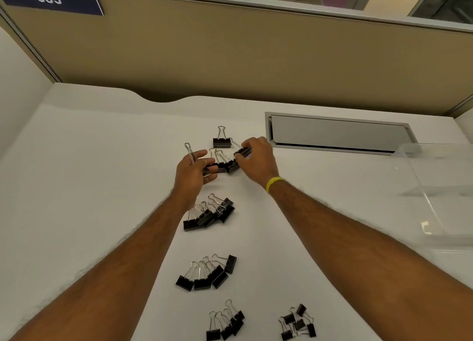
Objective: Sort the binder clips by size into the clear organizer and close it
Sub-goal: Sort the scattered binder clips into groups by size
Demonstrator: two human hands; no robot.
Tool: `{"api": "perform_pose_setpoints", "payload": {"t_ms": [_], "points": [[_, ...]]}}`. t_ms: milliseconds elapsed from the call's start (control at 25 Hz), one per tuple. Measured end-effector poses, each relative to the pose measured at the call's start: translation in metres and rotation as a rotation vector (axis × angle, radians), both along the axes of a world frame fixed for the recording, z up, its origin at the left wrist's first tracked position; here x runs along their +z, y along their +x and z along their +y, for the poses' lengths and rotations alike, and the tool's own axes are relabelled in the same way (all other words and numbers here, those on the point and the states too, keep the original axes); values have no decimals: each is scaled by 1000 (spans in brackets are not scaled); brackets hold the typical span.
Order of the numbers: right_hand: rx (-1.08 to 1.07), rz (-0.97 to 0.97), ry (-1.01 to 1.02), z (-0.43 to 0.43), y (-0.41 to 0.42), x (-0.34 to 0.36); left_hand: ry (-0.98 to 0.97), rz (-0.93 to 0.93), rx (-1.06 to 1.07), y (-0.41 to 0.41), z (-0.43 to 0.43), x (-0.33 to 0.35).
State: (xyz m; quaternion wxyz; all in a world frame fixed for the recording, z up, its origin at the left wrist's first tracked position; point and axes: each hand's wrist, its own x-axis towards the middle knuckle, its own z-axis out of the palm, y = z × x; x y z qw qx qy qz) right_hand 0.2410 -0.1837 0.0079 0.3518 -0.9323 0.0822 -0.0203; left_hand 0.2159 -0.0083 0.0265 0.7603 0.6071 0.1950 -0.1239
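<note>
- Now, my right hand (256,159) pinches one large clip (243,151) between thumb and fingers; my left hand (192,170) curls around another large clip (211,168).
- I'd gather the far large clips together, bodies aligned (handles tangle easily).
- I count five piles; the nearer four hold roughly five clips each.
- The clear organizer (435,194) sits open, far right.

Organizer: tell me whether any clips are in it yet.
Empty, as far as the view shows. The clear organizer on the right shows only bare plastic; its right part is cut off. The clips lie in piles on the desk.
</note>
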Motion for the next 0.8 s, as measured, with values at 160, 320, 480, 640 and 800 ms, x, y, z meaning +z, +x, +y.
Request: {"api": "perform_pose_setpoints", "payload": {"t_ms": [160,320,480,640,800], "points": [[30,166,-188,-7,29,-6,-13,1,38,4,3,-3],[72,206,-216,-13,37,-5,2,-17,66,8,3,-6],[99,152,-374,-25,29,0,-9,-16,72,8,0,-7],[38,121,-308,-30,16,3,-29,-24,73,5,-6,-6],[38,-28,178,-5,-5,19,-4,-53,58,5,-13,0]]}}
